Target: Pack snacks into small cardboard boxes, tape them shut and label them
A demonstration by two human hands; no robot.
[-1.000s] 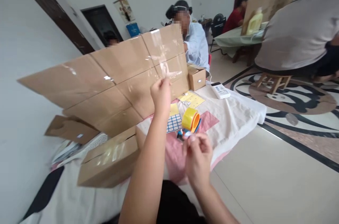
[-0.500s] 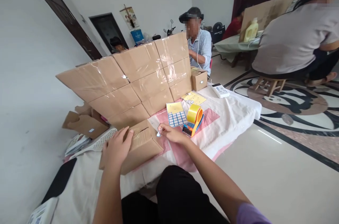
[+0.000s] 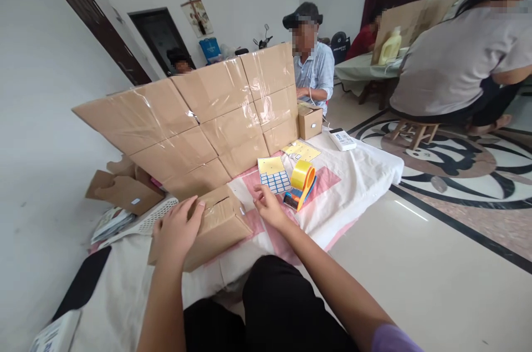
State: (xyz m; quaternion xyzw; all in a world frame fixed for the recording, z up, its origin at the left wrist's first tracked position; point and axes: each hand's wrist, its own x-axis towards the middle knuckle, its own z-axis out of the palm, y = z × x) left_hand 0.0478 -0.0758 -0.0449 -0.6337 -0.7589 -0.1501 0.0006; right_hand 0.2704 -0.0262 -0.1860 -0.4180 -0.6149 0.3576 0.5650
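A closed cardboard box (image 3: 222, 233) with clear tape along its top lies in front of me. My left hand (image 3: 177, 230) holds its left end, thumb on the top and fingers over the far side. A small white label (image 3: 243, 211) sits at the box's right end. Just right of it, my right hand (image 3: 269, 208) hovers apart from the box with loosely curled fingers and nothing visible in them. Beyond that hand lies a sheet of blue-edged labels (image 3: 274, 181), partly bare yellow backing. An orange and blue tape dispenser (image 3: 305, 191) carries a yellow tape roll (image 3: 301, 174).
A tall taped cardboard panel (image 3: 226, 113) stands behind the box. A small labelled box (image 3: 310, 122) and a white device (image 3: 343, 139) are at the far right end. Open cartons (image 3: 128, 197) and a white perforated rack (image 3: 155, 217) lie left. Other people sit nearby.
The small white label has gone from my right fingers onto the box's right end. My right hand has drawn off slightly and its fingers have loosened. My left hand stays on the box.
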